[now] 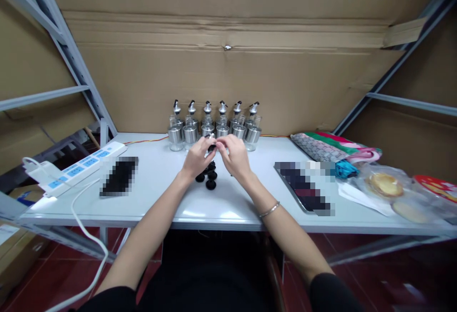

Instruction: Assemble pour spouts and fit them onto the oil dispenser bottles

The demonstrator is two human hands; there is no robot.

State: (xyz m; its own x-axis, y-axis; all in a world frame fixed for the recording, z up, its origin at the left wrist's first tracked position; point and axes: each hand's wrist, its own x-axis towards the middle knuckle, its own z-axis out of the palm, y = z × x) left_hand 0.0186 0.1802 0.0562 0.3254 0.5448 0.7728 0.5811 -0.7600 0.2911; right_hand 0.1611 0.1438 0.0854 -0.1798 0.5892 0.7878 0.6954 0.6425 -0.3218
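A small black cap point(212, 147) sits pinched between the fingertips of my left hand point(197, 157) and my right hand point(233, 157), both curled nearly closed on it; it looks light, stiff and smooth, best gripped at its rim; more black caps point(209, 177) lie just below my hands; glass dispenser bottles point(214, 128) stand in a row just beyond them; a power strip point(76, 166) lies well to my left.
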